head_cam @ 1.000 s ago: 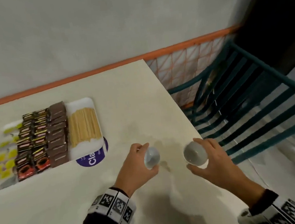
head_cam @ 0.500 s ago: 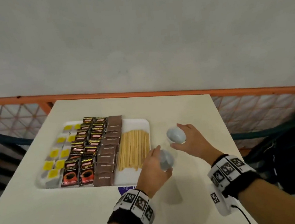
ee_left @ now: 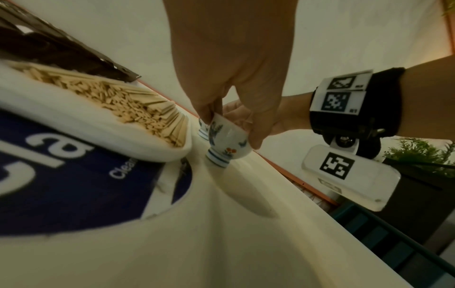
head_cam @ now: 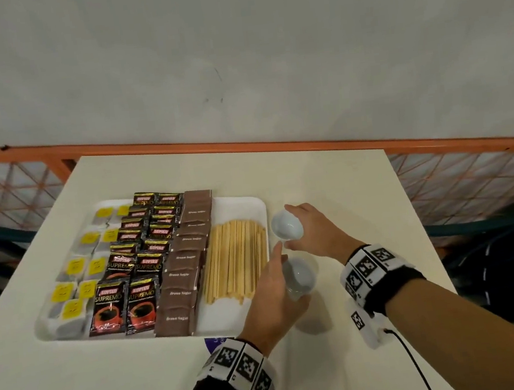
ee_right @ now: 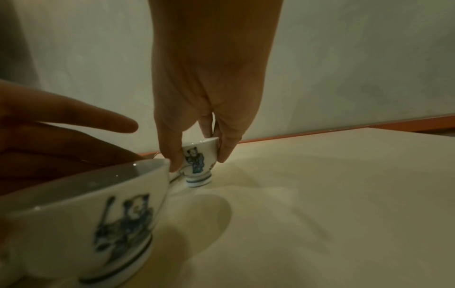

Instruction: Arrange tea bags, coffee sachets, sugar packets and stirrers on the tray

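A white tray (head_cam: 252, 203) on the cream table (head_cam: 337, 179) holds yellow-tagged tea bags (head_cam: 75, 270), black coffee sachets (head_cam: 136, 272), brown sugar packets (head_cam: 187, 267) and wooden stirrers (head_cam: 234, 258) in columns. Just right of the tray, my left hand (head_cam: 290, 274) grips a small painted white cup (head_cam: 303, 277) by its rim. Its foot is at the table surface in the left wrist view (ee_left: 227, 140). Beyond it my right hand (head_cam: 288, 226) pinches a second cup (head_cam: 287, 233), which stands upright on the table (ee_right: 199, 163).
A purple round sticker (head_cam: 214, 340) lies under the tray's near edge. An orange rail (head_cam: 276, 147) and mesh run behind the table against a grey wall. The table's right edge (head_cam: 427, 239) drops off close to my right forearm. Bare tabletop lies in front of the tray.
The head view swung left from the table's right side to the tray. Both hands carried their cups left and down to the table beside the tray's right edge.
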### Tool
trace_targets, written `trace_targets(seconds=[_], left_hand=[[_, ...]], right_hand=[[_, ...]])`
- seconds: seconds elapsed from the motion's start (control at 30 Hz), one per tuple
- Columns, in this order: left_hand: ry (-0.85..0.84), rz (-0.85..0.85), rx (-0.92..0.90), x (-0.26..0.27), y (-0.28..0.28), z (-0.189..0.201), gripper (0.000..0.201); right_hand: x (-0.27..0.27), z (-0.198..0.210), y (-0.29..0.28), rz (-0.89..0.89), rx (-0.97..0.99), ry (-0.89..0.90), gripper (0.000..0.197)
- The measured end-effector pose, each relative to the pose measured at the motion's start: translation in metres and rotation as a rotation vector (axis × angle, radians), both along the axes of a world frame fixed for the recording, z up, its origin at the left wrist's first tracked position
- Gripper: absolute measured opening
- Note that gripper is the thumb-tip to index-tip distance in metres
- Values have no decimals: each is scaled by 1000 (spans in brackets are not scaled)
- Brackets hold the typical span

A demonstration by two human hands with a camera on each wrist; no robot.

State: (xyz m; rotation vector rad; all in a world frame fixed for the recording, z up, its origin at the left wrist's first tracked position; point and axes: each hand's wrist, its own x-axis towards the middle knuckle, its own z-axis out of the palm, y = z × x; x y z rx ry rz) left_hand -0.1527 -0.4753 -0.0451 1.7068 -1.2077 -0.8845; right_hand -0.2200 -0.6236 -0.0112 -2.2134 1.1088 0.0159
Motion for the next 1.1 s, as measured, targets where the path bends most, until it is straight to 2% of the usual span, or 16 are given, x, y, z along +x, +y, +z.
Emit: trace_targets(seconds=[0.23, 0.4, 0.53, 0.7, 0.97, 1.1], left_hand=[[14, 22, -54, -1, -6, -6, 79], [10, 20, -74, 1, -8, -6, 82], [19, 2, -75, 2, -6, -5, 76], [-6, -16, -56, 5, -5, -5, 83], [-48, -21, -24, 6, -6, -7, 82], [-132, -33, -41, 7, -4, -5, 84]], right_hand=[[2, -6, -6, 0, 2, -8, 88], [3, -12, -8, -9, 3, -1, 88], [3, -13, -8, -17, -3, -4, 87], [3, -14, -5, -28, -4, -15, 86], [2, -10, -2, -49, 44, -23, 89], [-2, -13, 0, -105, 76, -72, 96]])
